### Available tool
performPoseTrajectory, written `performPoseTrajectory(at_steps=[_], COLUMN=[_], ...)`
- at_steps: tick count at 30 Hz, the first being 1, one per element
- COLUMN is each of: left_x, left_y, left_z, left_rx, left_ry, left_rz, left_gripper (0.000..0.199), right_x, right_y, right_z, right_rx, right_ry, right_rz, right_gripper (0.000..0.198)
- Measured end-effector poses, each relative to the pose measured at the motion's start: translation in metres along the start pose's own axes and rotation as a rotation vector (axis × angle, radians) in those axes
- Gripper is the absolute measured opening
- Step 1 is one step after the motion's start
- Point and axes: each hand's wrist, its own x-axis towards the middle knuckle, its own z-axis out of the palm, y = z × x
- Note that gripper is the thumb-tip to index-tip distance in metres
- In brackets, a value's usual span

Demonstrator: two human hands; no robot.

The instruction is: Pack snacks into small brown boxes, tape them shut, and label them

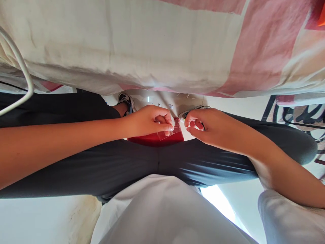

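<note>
Film of clear plastic [176, 125] is pinched by the left hand [148, 120], probably for steadiness; whether the curled right hand [209, 127] holds something, I cannot tell.

Cloth [165, 40]: cream, broad dusty-red patches
Plastic piece [177, 125]: transparent
Surface below [144, 139]: red
Trousers [142, 157]: dark grey
Shirt [157, 210]: white
Cable [23, 66]: white

Clear plastic piece [177, 126], thin, slanted, at left hand's [143, 120] fingertips.

Cream-and-pink cloth [165, 40] draped across top; pale floor [241, 106] beneath; bright light patch [219, 205], lower right.
</note>
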Motion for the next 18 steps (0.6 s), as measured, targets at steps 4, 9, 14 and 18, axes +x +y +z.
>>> performPoseTrajectory(at_steps=[4, 9, 14, 18], left_x=[0.003, 0.004, 0.001, 0.011], left_y=[0.000, -0.009, -0.008, -0.003], left_z=[-0.002, -0.003, 0.002, -0.003], left_rx=[0.003, 0.041, -0.022, -0.042], left_ry=[0.008, -0.003, -0.044, -0.017], left_rz=[-0.012, -0.063, -0.006, 0.045], left_gripper=[0.017, 0.019, 0.019, 0.024], right_x=[0.001, 0.002, 0.002, 0.008], right_y=[0.001, 0.005, 0.000, -0.008], right_z=[0.003, -0.001, 0.002, 0.014], right_rx=[-0.087, -0.155, -0.013, -0.031], right_ry=[0.061, 0.190, 0.045, 0.231], right_rz=[0.052, 0.108, -0.011, -0.106], right_gripper=[0.022, 0.032, 0.023, 0.020])
